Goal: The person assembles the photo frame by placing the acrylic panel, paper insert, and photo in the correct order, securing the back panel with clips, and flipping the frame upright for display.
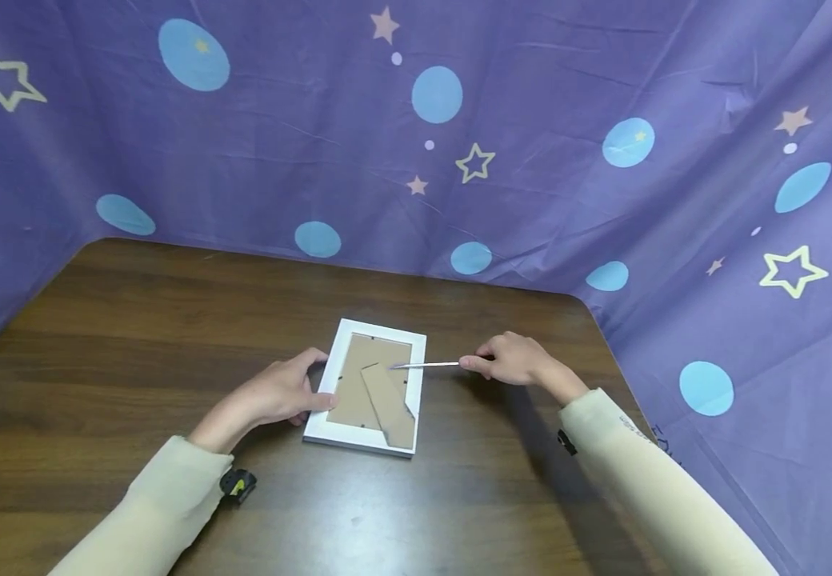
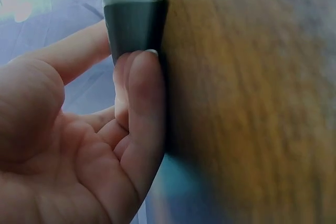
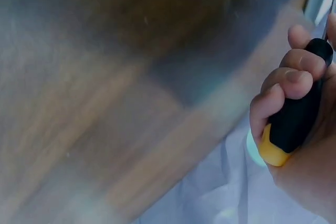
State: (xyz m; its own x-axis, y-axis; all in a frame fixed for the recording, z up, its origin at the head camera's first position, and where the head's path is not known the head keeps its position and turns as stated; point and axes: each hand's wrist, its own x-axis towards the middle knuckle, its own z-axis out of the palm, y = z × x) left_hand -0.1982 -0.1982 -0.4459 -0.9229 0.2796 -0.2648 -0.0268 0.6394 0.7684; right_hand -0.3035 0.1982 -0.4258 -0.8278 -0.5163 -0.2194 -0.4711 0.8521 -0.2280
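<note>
A white picture frame (image 1: 360,434) lies face down on the table, its brown backing board (image 1: 354,376) and cardboard stand flap (image 1: 390,404) uppermost. My left hand (image 1: 279,390) grips its left edge, thumb on top of the border. In the left wrist view the other fingers meet the side of the frame (image 2: 135,24). My right hand (image 1: 513,358) holds a screwdriver (image 1: 438,365) by its black and yellow handle (image 3: 298,116), fingers curled round it. The thin metal shaft reaches left across the frame's right border. Its tip is over the backing board, near the flap's upper end; whether it touches cannot be told.
The frame lies on a dark brown wooden table (image 1: 171,336) with rounded far corners. A purple curtain (image 1: 531,184) with stars and blue spots hangs behind the table and along its sides. Dark wrist devices (image 1: 238,485) show at both cuffs.
</note>
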